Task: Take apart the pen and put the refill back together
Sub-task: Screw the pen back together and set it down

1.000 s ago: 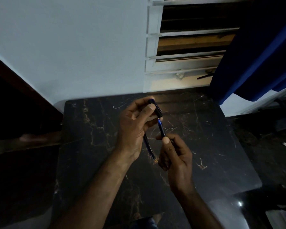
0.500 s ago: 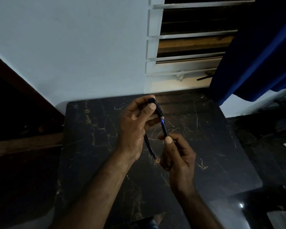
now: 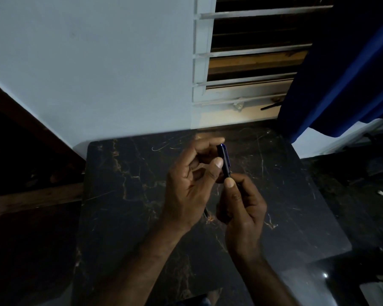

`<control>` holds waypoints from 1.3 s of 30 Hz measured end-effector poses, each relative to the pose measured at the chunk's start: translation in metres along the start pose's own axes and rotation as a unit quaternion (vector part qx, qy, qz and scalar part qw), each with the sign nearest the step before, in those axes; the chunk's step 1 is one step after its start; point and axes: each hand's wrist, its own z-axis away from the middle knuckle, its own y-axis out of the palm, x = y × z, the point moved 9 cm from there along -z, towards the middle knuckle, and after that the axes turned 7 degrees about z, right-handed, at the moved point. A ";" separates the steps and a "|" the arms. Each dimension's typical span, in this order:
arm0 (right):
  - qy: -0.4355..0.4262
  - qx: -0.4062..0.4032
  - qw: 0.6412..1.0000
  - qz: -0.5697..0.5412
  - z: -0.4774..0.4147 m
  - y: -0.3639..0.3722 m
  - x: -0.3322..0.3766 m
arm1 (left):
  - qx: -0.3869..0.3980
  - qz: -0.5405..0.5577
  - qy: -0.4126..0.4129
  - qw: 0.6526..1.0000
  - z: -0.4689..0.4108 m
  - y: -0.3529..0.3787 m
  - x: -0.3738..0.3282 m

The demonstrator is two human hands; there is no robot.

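We hold the pen barrel point(image 3: 224, 160) in our left hand point(image 3: 191, 184), pinched between the thumb and the fingers curled behind it, the thumb tip pressed on its near side. The barrel stands nearly upright, its top leaning a little away from us, dark blue with a faint sheen along one edge. Our right hand point(image 3: 241, 208) is closed in a narrow pinch right under the barrel's lower end, thumb and forefinger meeting there; whatever they grip is hidden by the fingertips, so we cannot tell whether the refill is between them. The two hands touch or nearly touch at that point. Below the left palm, a short dark sliver point(image 3: 206, 212) shows in the gap between the hands; it is too dim to name.

Both hands hang above the desk point(image 3: 124, 195), over its middle and somewhat toward the far edge. The desk is black marble with pale brown veins. Beyond its far edge stands a pale wall point(image 3: 93, 69), with a louvred window point(image 3: 252, 58) toward the far right corner and a blue curtain point(image 3: 345, 69) at the right.
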 end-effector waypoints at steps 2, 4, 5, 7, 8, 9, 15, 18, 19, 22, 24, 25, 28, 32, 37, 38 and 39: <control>-0.002 -0.013 1.000 -0.008 0.000 0.000 0.003 | -0.001 0.005 0.004 1.000 0.001 0.001 -0.004; -0.007 -0.027 1.000 -0.010 0.000 0.000 0.007 | 0.000 0.006 0.007 1.000 0.000 0.002 -0.008; -0.013 -0.030 0.999 -0.007 0.000 0.001 0.010 | -0.001 0.001 0.012 1.000 -0.001 0.002 -0.010; -0.028 -0.038 0.999 0.003 0.000 0.003 0.016 | -0.003 -0.011 0.025 1.000 -0.004 0.002 -0.014; -0.033 -0.045 0.998 0.005 0.001 0.005 0.018 | -0.002 -0.016 0.030 0.999 -0.005 0.002 -0.016; -0.035 -0.053 0.998 0.006 0.002 0.005 0.018 | 0.002 -0.019 0.033 0.999 -0.006 0.003 -0.018; -0.042 -0.055 0.997 -0.018 -0.005 0.009 0.021 | 0.041 -0.010 0.022 0.999 -0.014 0.010 -0.019; -0.033 -0.016 0.999 -0.012 -0.016 0.012 0.020 | 0.043 -0.032 0.007 0.999 -0.022 0.004 -0.015; -0.024 0.000 1.000 -0.012 -0.019 0.013 0.018 | 0.032 -0.039 0.000 0.999 -0.023 -0.001 -0.012; -0.004 0.034 0.999 -0.003 -0.019 0.015 0.006 | -0.007 -0.033 -0.030 0.999 -0.022 -0.017 -0.002; 0.014 0.056 0.998 0.024 -0.012 0.013 -0.006 | -0.018 -0.033 -0.049 0.998 -0.015 -0.027 0.006; 0.026 0.069 0.996 0.041 -0.008 0.013 -0.014 | -0.019 -0.037 -0.062 0.997 -0.010 -0.031 0.011; 0.064 0.091 0.991 0.080 0.006 0.009 -0.035 | -0.021 -0.050 -0.115 0.992 0.015 -0.043 0.030; 0.063 0.096 0.989 0.098 0.012 0.008 -0.047 | -0.023 -0.032 -0.188 0.981 0.045 -0.048 0.048; 0.074 0.121 0.986 0.089 0.008 0.014 -0.047 | -0.046 -0.023 -0.203 0.978 0.052 -0.052 0.050; 0.075 0.127 0.985 0.085 0.007 0.016 -0.047 | -0.050 -0.018 -0.203 0.978 0.051 -0.053 0.049; 0.075 0.132 0.985 0.080 0.007 0.018 -0.046 | -0.054 -0.013 -0.205 0.977 0.050 -0.054 0.049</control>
